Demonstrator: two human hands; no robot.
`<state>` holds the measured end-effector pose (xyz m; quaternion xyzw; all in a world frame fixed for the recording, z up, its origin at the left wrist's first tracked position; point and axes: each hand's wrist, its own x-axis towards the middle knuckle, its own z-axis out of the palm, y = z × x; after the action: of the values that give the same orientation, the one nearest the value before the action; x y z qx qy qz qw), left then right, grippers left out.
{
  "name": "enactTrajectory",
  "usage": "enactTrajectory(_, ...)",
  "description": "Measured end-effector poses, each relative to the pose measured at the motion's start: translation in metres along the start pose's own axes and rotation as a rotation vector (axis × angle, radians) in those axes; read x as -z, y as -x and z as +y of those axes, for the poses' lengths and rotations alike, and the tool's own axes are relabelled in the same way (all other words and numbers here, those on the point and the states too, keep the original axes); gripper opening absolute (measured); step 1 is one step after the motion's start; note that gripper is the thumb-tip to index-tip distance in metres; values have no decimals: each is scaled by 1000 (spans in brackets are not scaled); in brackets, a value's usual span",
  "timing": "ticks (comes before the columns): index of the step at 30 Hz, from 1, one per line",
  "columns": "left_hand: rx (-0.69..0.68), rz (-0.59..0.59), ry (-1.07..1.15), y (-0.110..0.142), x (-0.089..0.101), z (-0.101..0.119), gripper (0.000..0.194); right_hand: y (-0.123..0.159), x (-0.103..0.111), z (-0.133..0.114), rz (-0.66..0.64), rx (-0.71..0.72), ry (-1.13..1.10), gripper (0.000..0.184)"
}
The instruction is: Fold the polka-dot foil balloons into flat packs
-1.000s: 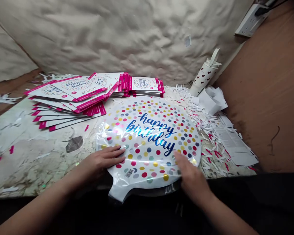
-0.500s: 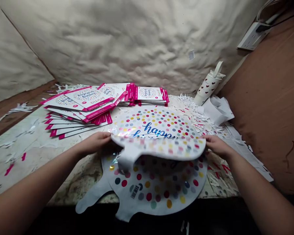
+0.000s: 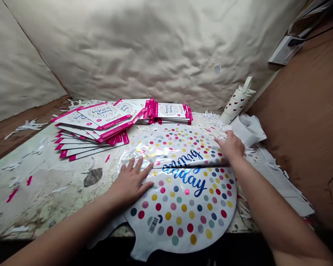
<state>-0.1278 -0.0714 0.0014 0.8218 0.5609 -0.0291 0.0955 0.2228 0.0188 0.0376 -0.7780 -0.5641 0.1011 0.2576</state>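
Head view: crumpled wall covering (image 3: 144,48) fills the top of the frame, above a stained tabletop (image 3: 58,173). At lower centre lies a dotted "birthday" foil balloon (image 3: 188,214), its neck reaching past the near edge. Over its upper half rests a second foil balloon (image 3: 183,142), apparently doubled, its straight edge cutting across the blue lettering. Pink-edged printed packets (image 3: 100,118) fan out in a leaning heap at centre left; a squarer packet pile (image 3: 172,111) sits just beside them, both behind the foil, which leaves the front for handling. The left hand (image 3: 131,183) is spread palm down on the left side, probably steadying slippery foil. The right hand (image 3: 233,147) is at the upper foil's right edge, likely keeping it aligned; whether it grips, I cannot tell. A heart-patterned tumbler (image 3: 235,105) stands tilted in the picture at upper right, beside curled white paper (image 3: 248,131). Smallest are the barcode label (image 3: 153,225) and paper shreds (image 3: 30,125).
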Motion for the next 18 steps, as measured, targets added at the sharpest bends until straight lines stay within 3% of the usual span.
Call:
enactTrajectory(1,13,12,-2,0,-2,-1,64,17,-9,-19,54,147,41,55)
enactTrajectory(2,18,20,-4,-1,-4,-2,64,38,-20,-38,-40,354,26,56)
enactTrajectory(4,27,31,-9,-2,-6,-4,64,81,-44,-68,-198,566,1,57)
enactTrajectory(6,35,39,-18,-3,-6,-5,63,109,-59,-72,-369,755,13,68)
enactTrajectory(8,41,27,-19,-3,-3,-6,63,116,-54,-46,-386,698,73,67)
enactTrajectory(11,71,-31,-6,-7,4,1,65,102,-17,23,-207,392,177,58)
enactTrajectory(13,77,-11,-9,-15,9,16,67,98,5,57,-103,261,233,54)
enactTrajectory(15,31,51,-5,-24,10,41,72,105,12,66,-100,298,271,49)
enactTrajectory(18,-54,39,21,-37,4,80,82,118,-2,49,-167,350,282,51)
